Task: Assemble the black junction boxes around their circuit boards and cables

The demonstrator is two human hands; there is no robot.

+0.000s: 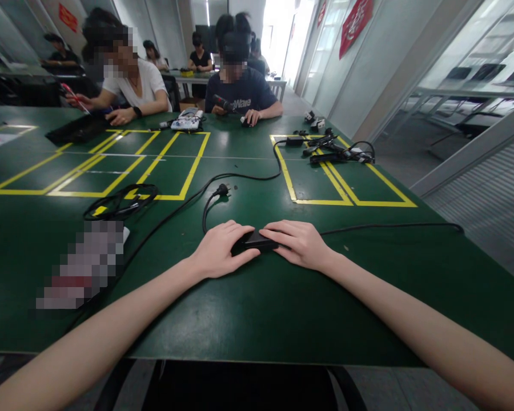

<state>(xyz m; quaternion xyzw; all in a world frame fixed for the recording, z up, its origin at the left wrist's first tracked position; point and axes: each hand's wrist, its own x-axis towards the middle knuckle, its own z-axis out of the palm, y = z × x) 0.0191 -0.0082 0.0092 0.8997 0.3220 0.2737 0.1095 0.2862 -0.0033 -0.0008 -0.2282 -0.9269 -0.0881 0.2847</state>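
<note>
Between my hands a black power adapter [262, 242], a small oblong box, lies on the green table [240, 319]. My left hand [223, 246] wraps around its left end, thumb along the near side. Around the right end curl the fingers of my right hand [298, 242]. A short black cord with a plug [223, 190] comes out past my left hand and curves away from me. On the other side a thin black cable [394, 226] runs from beside my right hand to the table's right edge. Part of the adapter is hidden under my fingers.
Another long cable [223, 176] crosses the table diagonally. Left of me are a coiled cable [120, 202] and a blurred-out object [83, 265]. Several black adapters and cords [329, 151] lie at the far right. Two people sit opposite, handling tools, beside a black tray [75, 128].
</note>
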